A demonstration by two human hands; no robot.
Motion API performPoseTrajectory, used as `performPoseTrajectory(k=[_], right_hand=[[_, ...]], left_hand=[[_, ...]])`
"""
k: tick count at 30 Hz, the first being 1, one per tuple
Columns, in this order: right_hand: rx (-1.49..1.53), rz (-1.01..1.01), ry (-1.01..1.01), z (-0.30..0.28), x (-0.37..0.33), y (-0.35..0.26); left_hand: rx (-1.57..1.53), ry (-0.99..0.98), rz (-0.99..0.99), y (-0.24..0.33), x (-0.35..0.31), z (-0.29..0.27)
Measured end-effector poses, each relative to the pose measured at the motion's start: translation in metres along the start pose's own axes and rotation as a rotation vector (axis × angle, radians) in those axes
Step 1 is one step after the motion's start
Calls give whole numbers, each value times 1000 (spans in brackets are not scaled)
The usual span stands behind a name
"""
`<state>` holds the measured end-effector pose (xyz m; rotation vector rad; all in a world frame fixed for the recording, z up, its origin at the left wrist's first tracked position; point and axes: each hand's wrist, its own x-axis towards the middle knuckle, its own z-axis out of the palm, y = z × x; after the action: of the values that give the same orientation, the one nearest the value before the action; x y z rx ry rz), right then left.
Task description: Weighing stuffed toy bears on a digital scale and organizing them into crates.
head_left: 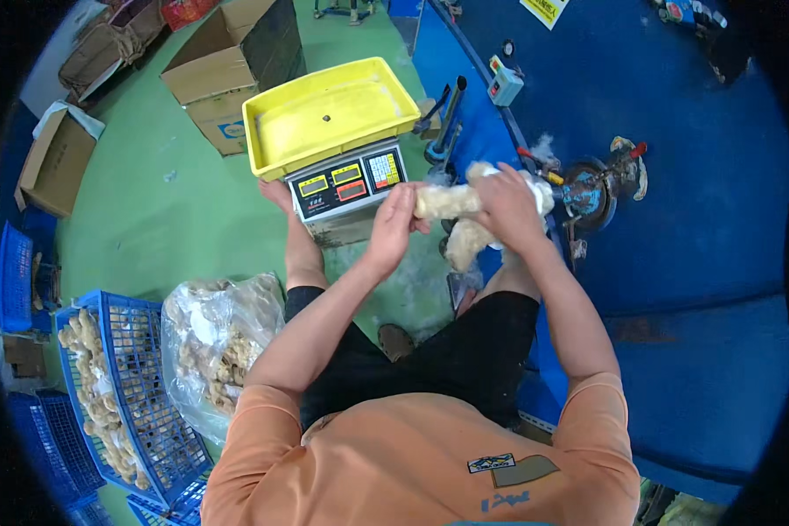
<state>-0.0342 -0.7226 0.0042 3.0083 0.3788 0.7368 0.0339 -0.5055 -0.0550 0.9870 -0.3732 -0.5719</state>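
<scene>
Between my hands is a cream, fluffy plush piece, held level in front of the blue machine on the right. My left hand pinches its narrow left end. My right hand wraps over its wider part, close to the machine's metal nozzle assembly. Below the right hand hangs a fluffy tan flap, apparently part of the same piece. White material shows at the far side of the right hand, by the nozzle; where the plush meets it is hidden.
A digital scale carrying a yellow tray stands ahead of my knees. Cardboard boxes sit behind it. At left are a blue crate of plush pieces and a clear plastic bag. A small control box is mounted on the machine.
</scene>
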Motion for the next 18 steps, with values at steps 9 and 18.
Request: performPoseTrajectory(k=[9,18], right_hand=[[72,-25,-162,-4,9,0],[100,-78,-129,0,30,-29]], left_hand=[[205,146,128,20,-6,39],[-412,135,-98,3,7,-21]])
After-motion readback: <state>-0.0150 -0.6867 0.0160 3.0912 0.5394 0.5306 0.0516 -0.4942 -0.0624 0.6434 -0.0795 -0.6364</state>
